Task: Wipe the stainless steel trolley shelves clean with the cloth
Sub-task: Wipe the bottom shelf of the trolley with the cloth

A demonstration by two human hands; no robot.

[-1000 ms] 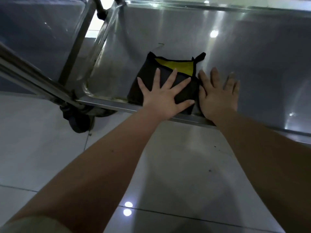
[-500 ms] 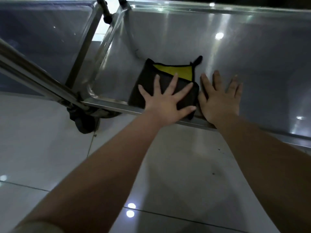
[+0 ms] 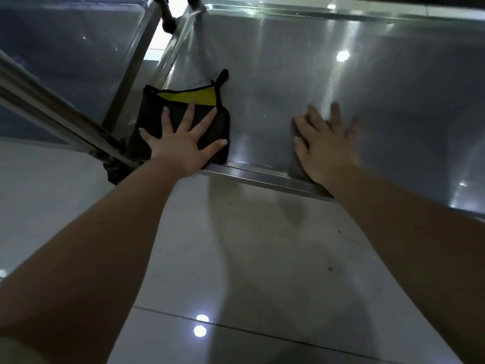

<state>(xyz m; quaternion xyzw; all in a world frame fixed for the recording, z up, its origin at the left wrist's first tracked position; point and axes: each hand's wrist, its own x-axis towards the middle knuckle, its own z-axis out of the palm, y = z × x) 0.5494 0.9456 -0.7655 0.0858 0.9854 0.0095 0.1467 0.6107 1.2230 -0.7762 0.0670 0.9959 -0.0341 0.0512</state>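
Observation:
A folded black cloth [image 3: 157,109] with a yellow inner corner and a black loop lies in the near left corner of the low stainless steel trolley shelf [image 3: 380,82]. My left hand [image 3: 181,140] presses flat on the cloth, fingers spread. My right hand [image 3: 325,145] lies flat on the bare steel to the right of the cloth, well apart from it, fingers straight and blurred, wrist over the shelf's front rim [image 3: 257,174].
A steel upright tube [image 3: 52,111] slants across the left. Under the shelf's near left corner, a black caster wheel [image 3: 112,174] is partly visible. A second steel shelf [image 3: 65,48] lies at the upper left. Glossy white floor tiles [image 3: 236,271] fill the foreground.
My left hand has slid the cloth left into the shelf's near left corner. My right hand has moved right along the shelf, away from the cloth.

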